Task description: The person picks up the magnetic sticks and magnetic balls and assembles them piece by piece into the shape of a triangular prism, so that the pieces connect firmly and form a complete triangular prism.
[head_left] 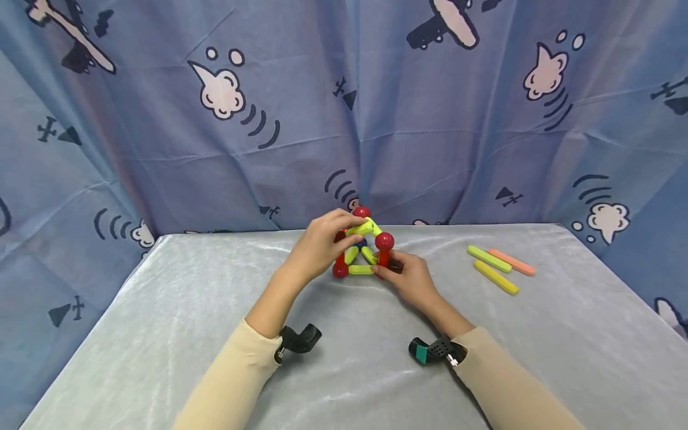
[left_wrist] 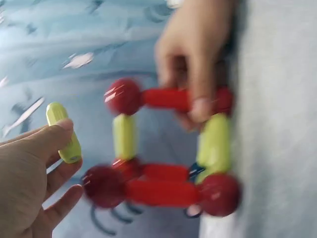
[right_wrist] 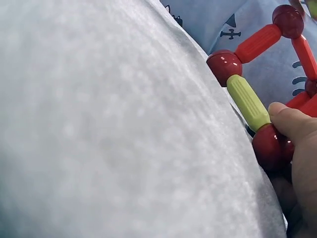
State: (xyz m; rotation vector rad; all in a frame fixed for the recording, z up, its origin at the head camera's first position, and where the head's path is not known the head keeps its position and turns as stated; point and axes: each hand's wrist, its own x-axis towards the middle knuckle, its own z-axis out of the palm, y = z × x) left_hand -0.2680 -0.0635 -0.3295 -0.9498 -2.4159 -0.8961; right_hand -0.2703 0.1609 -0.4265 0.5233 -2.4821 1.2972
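Hard to see: the frame (head_left: 361, 270) is pretty blurry in the left wrist view and cut off by the edge in the right wrist one. Its lower corner is partly covered by the right hand (head_left: 412, 279), and the held stick (left_wrist: 72, 147) is partly covered by the left hand (head_left: 325, 243).
Balls: five red balls (left_wrist: 221, 194) can be counted from the left wrist, plus one blue ball (head_left: 361, 243) beyond the hands.
Loose sticks: three, all lying right of the right hand: one green stick (head_left: 490, 258), one yellow stick (head_left: 497, 277), one orange stick (head_left: 521, 266).
Wrist cams: two, one strapped behind each hand.
Stick direction: long axis set nearly sideways in the head view, far end pointed rightward from the left hand and tipped up a bit.
Stick spot: by the frame's top, at the left fingertips.
Left hand: stick pinched between thumb and fingers.
Right hand: frame gripped near its lower corner.
Frame spot: on the table (head_left: 333, 370), between both hands.
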